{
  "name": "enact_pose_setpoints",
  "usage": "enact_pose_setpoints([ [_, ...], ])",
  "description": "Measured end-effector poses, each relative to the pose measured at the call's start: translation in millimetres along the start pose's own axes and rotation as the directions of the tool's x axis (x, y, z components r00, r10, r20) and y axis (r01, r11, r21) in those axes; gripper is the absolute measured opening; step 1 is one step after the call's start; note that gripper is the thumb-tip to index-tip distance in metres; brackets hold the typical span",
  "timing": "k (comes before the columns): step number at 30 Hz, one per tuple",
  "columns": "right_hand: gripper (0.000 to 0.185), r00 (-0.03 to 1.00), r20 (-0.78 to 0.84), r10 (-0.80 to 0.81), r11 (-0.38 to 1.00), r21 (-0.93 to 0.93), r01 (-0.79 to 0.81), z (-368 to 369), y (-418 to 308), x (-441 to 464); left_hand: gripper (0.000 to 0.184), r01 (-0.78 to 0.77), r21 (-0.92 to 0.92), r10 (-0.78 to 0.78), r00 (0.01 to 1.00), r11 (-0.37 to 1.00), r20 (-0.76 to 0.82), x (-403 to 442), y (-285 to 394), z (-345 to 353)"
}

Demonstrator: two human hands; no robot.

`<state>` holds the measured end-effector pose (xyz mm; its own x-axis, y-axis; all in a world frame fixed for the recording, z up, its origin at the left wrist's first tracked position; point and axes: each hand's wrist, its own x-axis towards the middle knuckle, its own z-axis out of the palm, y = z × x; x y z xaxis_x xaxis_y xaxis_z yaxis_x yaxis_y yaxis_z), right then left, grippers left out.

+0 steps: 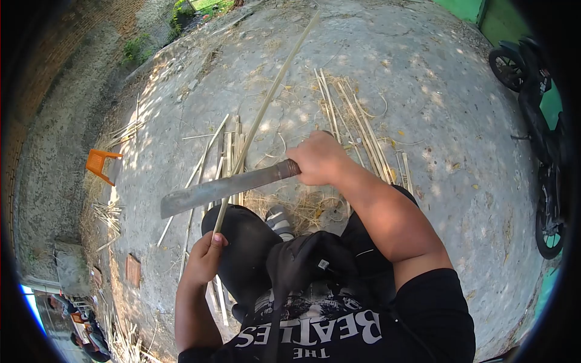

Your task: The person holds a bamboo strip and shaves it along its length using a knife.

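My right hand point(321, 158) is closed round the handle of a machete point(224, 189), whose broad grey blade points left across my lap. The blade crosses a long, thin bamboo strip point(266, 100). My left hand point(207, 254) pinches the lower end of that strip beside my left knee, and the strip slants up and away to the right. Beneath the blade and strip, more bamboo strips point(203, 158) lie on the ground. Another bundle of strips point(363, 130) lies beyond my right hand, with thin shavings point(311, 209) between my legs.
An orange plastic stool point(103, 164) is at the left, near a rough wall point(51, 139). Short sticks point(108, 216) and a brick point(133, 270) lie nearby. At the right stands a black motorcycle point(538, 127). Concrete ground point(460, 181) surrounds me.
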<state>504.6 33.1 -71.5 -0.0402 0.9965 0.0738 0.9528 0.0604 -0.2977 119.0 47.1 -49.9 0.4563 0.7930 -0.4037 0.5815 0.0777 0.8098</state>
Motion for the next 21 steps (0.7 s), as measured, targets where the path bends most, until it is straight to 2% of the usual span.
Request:
enact_pose_setpoints([
  [2, 0.016, 0.979, -0.069, 0.195, 0.98, 0.042, -0.192, -8.0, 39.2, 3.9, 0.041, -0.029, 0.073, 0.027, 0.999, 0.997, 0.028, -23.2, -16.7, -22.8],
  [5, 0.017, 0.948, 0.037, 0.317, 0.948, 0.0, -0.318, -11.8, 52.6, 5.7, 0.041, 0.033, 0.121, -0.033, 0.999, 0.992, -0.004, -41.5, -13.2, -34.1],
  [8, 0.017, 0.955, 0.072, 0.286, 0.948, 0.12, -0.293, -3.9, 27.7, 6.8, 0.042, 0.049, 0.116, -0.044, 0.998, 0.992, -0.042, -40.8, -17.1, -32.8],
  [11, 0.018, 0.978, 0.196, 0.077, 0.969, 0.216, -0.12, 9.4, 4.9, 6.4, 0.043, 0.019, 0.139, -0.011, 0.998, 0.99, -0.059, -30.5, -15.0, -16.3],
  [14, 0.017, 0.949, 0.291, -0.118, 0.984, 0.162, 0.073, 6.7, -38.3, -0.9, 0.043, -0.041, 0.178, 0.047, 0.998, 0.983, -0.028, -16.3, -13.6, -8.1],
  [16, 0.016, 0.967, 0.214, -0.137, 0.99, 0.052, 0.128, 4.0, -31.4, 0.1, 0.042, -0.058, 0.236, 0.059, 0.998, 0.97, 0.004, -16.2, -8.6, -10.1],
  [17, 0.015, 0.973, 0.177, -0.149, 0.989, 0.001, 0.151, 3.2, -25.8, 0.1, 0.041, -0.021, 0.19, 0.018, 1.0, 0.982, 0.018, -22.0, -10.1, -16.2],
  [19, 0.013, 0.996, 0.051, 0.07, 0.997, 0.04, -0.072, 10.3, 28.9, 4.2, 0.04, 0.051, 0.101, -0.056, 0.997, 0.994, 0.048, -40.7, -21.4, -40.8],
  [21, 0.016, 0.912, 0.108, 0.397, 0.906, 0.111, -0.408, -13.5, 59.8, 4.7, 0.038, 0.122, 0.111, -0.123, 0.992, 0.986, 0.005, -59.6, -22.9, -51.8],
])
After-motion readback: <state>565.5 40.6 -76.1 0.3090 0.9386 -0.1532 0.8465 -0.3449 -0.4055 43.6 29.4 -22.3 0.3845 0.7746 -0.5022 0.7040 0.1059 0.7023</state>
